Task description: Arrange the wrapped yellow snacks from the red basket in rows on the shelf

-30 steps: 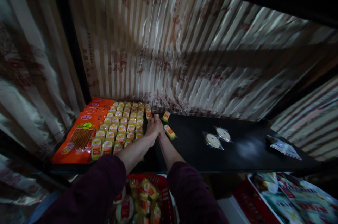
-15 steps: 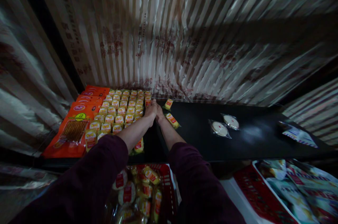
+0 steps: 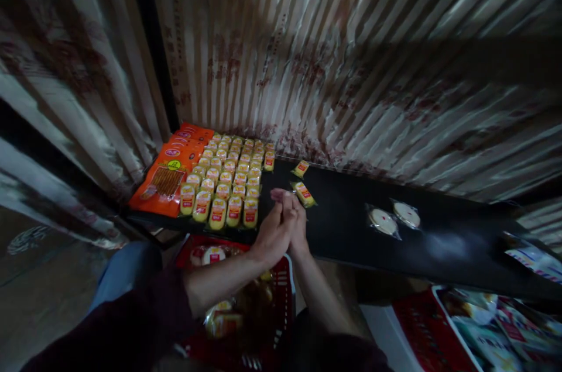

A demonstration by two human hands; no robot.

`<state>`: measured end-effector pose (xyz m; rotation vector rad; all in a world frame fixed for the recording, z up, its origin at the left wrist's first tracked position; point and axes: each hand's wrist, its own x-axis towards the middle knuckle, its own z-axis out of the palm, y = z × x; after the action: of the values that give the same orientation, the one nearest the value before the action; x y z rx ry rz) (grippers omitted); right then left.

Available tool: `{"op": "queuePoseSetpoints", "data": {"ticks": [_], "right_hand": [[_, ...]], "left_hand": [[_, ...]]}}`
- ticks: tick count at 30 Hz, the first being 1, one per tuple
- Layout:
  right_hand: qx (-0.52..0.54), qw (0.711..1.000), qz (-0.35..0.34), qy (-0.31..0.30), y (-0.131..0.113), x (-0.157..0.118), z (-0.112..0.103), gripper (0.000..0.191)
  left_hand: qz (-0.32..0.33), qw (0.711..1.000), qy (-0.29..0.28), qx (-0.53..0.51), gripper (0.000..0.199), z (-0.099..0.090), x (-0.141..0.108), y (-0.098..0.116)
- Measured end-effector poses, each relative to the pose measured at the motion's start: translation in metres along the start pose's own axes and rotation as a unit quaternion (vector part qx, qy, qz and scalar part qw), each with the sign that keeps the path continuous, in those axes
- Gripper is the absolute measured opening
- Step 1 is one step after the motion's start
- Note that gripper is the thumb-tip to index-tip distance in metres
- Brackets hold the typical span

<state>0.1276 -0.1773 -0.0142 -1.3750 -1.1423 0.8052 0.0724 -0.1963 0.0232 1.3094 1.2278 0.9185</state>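
My left hand [image 3: 273, 236] and my right hand [image 3: 298, 227] are pressed together, fingers closed against each other, above the front of the black shelf [image 3: 346, 196]. Whatever lies between the palms, if anything, is hidden. Just to their left stand tight rows of small yellow packaged cakes [image 3: 218, 213] with red and white labels. Past my fingertips, two loose cakes lie on the shelf, a nearer packaged cake [image 3: 304, 193] and a farther packaged cake [image 3: 301, 168]. One more packaged cake [image 3: 269, 161] stands at the back right end of the rows.
Orange snack bags [image 3: 153, 192] overlap at the shelf's left end. Two round wrapped biscuits, one left [image 3: 383, 221] and one right [image 3: 406, 215], lie farther right. Below the shelf are a red basket [image 3: 287, 290] of packets and a red-sided container [image 3: 421, 325]. Striped sheeting [image 3: 307, 68] hangs behind.
My joined hands have drawn back from the rear of the shelf to its front edge. The front row of cakes is uncovered, and the view has turned left.
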Motion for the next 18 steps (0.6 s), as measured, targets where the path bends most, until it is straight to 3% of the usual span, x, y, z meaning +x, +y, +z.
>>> {"op": "queuePoseSetpoints", "data": {"ticks": [4,6,7,9,12,15,18], "right_hand": [[-0.04,0.99,0.088,-0.104,0.029,-0.082,-0.003,0.032],[-0.151,0.967,0.117,-0.168,0.058,-0.114,-0.002,0.029],[-0.226,0.951,0.12,-0.174,0.073,-0.127,-0.002,0.028],[-0.353,0.918,0.104,-0.148,0.098,-0.146,0.0,0.037],[-0.423,0.887,0.101,-0.155,0.121,-0.161,0.002,0.045],[-0.433,0.872,0.146,-0.177,0.133,-0.166,-0.002,0.045],[-0.472,0.85,0.159,-0.172,0.141,-0.169,-0.009,0.044]], "left_hand": [[0.004,0.995,-0.079,0.064,0.043,-0.053,-0.078,-0.07],[0.039,0.976,-0.107,0.186,0.039,-0.08,-0.102,-0.109],[0.055,0.961,-0.086,0.258,0.036,-0.093,-0.11,-0.128],[0.067,0.923,-0.061,0.373,0.042,-0.115,-0.118,-0.16],[0.003,0.888,-0.015,0.46,0.055,-0.138,-0.119,-0.197],[-0.052,0.884,-0.014,0.464,0.052,-0.147,-0.116,-0.224],[-0.057,0.888,-0.016,0.456,0.051,-0.147,-0.117,-0.24]]}}
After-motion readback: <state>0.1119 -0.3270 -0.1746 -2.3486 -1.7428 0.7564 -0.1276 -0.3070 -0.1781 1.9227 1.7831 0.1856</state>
